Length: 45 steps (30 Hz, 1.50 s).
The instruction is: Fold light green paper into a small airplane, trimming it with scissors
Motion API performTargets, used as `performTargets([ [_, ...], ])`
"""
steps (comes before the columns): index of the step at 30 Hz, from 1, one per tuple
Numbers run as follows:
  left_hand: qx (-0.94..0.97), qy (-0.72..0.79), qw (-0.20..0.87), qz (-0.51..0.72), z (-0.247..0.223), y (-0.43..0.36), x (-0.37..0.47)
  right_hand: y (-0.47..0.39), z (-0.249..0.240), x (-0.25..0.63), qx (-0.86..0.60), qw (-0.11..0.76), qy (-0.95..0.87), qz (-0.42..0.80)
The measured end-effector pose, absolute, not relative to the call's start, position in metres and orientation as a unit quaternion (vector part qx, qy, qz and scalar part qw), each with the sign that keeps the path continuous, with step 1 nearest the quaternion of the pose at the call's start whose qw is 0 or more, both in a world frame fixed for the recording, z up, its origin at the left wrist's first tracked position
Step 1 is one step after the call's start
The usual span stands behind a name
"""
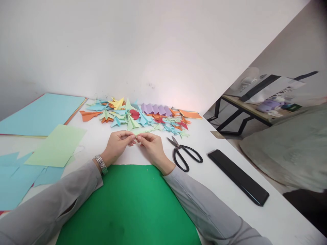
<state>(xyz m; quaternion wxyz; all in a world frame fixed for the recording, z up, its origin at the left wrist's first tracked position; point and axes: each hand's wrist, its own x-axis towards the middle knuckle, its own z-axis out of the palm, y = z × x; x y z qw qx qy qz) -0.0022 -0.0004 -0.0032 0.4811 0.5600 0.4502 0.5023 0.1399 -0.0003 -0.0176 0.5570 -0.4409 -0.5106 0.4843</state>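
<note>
My left hand (pixel 118 144) and my right hand (pixel 152 147) meet at the fingertips just beyond the green sheet (pixel 125 200). Each is closed in a pinch on a small piece of light green paper (pixel 136 136), mostly hidden by the fingers. Close behind them lies a pile of folded paper pieces, with a light green paper plane (pixel 132 121), a purple pleated strip (pixel 156 109) and an orange paper plane (pixel 90 115) among them. To the right of my right hand rest black-handled scissors (pixel 182 149), blades parted.
Stacked blue sheets (pixel 43 114) lie at the far left, with a light green sheet (pixel 57 144) and cut blue paper (pixel 15 183) nearer. A long black case (pixel 237 177) lies along the table's right side. The wall (pixel 143 51) stands behind. A shelf (pixel 245 108) is beyond the right edge.
</note>
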Motion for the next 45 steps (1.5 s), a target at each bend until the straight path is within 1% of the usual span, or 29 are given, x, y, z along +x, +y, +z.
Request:
performTargets([
  [13,0.562,0.46,0.47,0.502,-0.0018,-0.0009,-0.0012,0.001,-0.0194,0.1388,-0.419,0.59,-0.474,0.501],
  [24,0.571,0.457,0.472,0.493,-0.0047,0.0009,-0.0021,0.0031,-0.0238,0.1395,-0.434,0.582,-0.491,0.482],
  [30,0.556,0.455,0.498,0.486,-0.0056,0.0012,-0.0015,0.0031,-0.0231,0.1398,-0.461,0.576,-0.49,0.464],
  [45,0.54,0.486,0.482,0.49,-0.0034,-0.0005,-0.0003,-0.0006,-0.0187,0.1385,-0.471,0.556,-0.504,0.463],
])
